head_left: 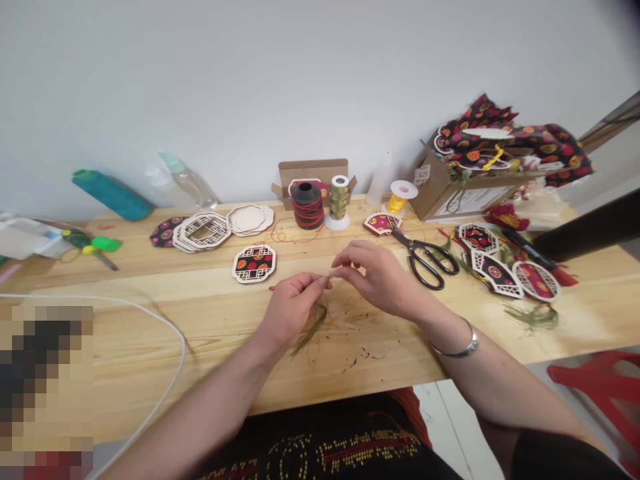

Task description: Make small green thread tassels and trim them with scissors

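Note:
My left hand (pixel 295 303) is closed in a pinch on an olive-green thread tassel (pixel 313 330), whose loose strands hang below the fingers over the table. Close beside it, my right hand (pixel 373 273) pinches fine thread at the tassel's top; the fingertips of both hands nearly meet, and the thread between them is hard to see. A short bit of red cord shows just left of my left hand. Behind that hand lies an eight-sided ornament (pixel 254 264) with a white fretwork frame over patterned cloth. Black-handled scissors (pixel 425 260) rest to the right of my right hand.
Along the wall stand a red cord spool (pixel 308 205), an olive thread spool (pixel 339 200) and a yellow spool (pixel 401 197). Fretwork frames (pixel 203 231) lie at left, finished ornaments (pixel 500 273) at right. A cardboard box (pixel 450 193) holds patterned cloth. A white cable (pixel 173 327) crosses the left side.

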A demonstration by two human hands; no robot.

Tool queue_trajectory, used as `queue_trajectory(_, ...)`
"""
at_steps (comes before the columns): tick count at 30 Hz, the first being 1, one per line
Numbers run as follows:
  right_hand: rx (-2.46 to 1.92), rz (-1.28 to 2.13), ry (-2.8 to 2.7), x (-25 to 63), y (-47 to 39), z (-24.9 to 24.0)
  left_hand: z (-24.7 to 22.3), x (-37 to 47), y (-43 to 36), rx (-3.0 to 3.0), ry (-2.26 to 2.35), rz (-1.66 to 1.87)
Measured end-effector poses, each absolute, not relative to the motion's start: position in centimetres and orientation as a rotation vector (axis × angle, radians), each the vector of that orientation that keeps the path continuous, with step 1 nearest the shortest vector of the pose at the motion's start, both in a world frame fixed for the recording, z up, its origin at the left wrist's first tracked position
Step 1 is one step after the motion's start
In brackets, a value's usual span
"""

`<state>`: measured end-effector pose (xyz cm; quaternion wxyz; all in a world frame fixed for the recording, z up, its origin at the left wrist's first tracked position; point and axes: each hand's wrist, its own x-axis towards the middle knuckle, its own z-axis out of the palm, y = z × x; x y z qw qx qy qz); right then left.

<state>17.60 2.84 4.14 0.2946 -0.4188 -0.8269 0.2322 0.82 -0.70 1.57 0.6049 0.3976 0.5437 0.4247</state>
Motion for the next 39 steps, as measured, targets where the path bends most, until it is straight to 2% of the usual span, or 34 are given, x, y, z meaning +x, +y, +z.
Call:
queue_trajectory(7, -1.229, 1.472, -1.665, 17.4, 4.0, 3.1, 1.7, 0.8, -0.5, 0.814, 1.259, 1.026)
queue_trajectory(17, -1.067, 1.863, -1.241, 16.6, 3.8, 1.7, 2.1, 0.8, -0.6, 0.745, 1.215, 1.026)
queue_trajectory(27, -1.010, 1.888, -1.170, 16.1, 3.8, 1.5, 1.8, 0.7, -0.7, 0.788, 1.154, 0.968)
queue_trajectory(39, -1.050, 1.624, -1.452, 15.9, 3.5, 2.2, 2.4, 0.4, -0.7, 0.532, 0.972, 0.914)
